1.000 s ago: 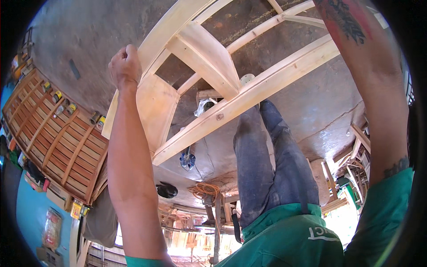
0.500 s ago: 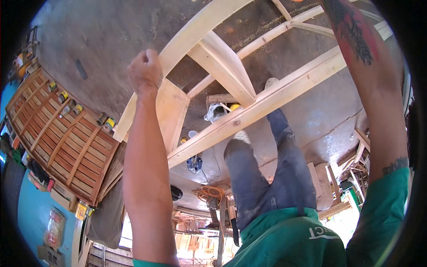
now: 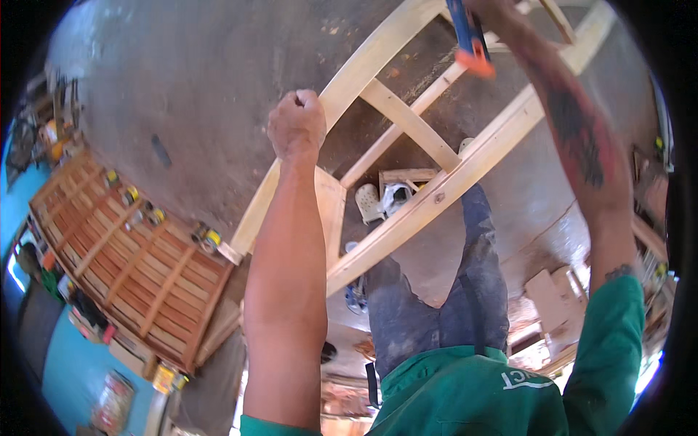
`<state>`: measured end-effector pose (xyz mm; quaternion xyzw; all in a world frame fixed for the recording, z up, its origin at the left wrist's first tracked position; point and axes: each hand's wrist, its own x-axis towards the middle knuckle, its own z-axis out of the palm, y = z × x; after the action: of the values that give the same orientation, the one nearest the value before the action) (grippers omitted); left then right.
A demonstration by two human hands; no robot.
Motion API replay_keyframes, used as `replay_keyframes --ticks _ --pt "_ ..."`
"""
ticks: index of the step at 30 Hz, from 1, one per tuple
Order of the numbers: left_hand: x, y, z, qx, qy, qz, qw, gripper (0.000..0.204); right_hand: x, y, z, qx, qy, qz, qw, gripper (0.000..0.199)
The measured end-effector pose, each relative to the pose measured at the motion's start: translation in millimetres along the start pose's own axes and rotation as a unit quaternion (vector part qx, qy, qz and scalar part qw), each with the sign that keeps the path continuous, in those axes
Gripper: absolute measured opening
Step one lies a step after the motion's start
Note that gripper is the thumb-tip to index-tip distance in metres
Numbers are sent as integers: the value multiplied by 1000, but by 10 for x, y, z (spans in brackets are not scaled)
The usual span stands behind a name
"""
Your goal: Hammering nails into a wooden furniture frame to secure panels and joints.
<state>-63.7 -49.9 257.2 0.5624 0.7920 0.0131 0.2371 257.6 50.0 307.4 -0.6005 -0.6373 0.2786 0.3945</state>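
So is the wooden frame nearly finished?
Partly. Two long rails and some crosspieces of the pale wooden frame are already joined. The left hand grips one rail; the right hand holds a blue-and-orange tool over it. The wood looks bare, unlike the brown slatted panel nearby.

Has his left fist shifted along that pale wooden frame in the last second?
Cannot tell: the camera itself swings. The left hand appears clenched on the same long rail of the wooden frame, near where the cross brace meets it.

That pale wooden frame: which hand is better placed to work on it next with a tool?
Probably the right hand: it already holds the blue and orange tool over the pale wooden frame. The left hand is closed in a fist on the frame's long rail, seemingly steadying it.
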Motion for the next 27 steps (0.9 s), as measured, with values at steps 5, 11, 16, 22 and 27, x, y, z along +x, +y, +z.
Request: replay_keyframes --ticks 5,11,16,22,27 --pt "-37 11 -43 -2 -19 20 1000 49 -2124 -924 -423 38 59 221 973 23" --pt "-115 76 -48 9 18 14 1000 49 -4567 -1624 -210 124 208 522 818 17" --pt "211 -270 228 59 52 60 995 46 -6149 -1456 -13 256 113 778 562 15" --pt "468 -499 420 -11 82 80 993 35 -7151 -1647 105 324 41 812 484 16" --pt "423 -374 220 -33 111 100 988 34 -7144 -1501 147 355 8 791 498 23"
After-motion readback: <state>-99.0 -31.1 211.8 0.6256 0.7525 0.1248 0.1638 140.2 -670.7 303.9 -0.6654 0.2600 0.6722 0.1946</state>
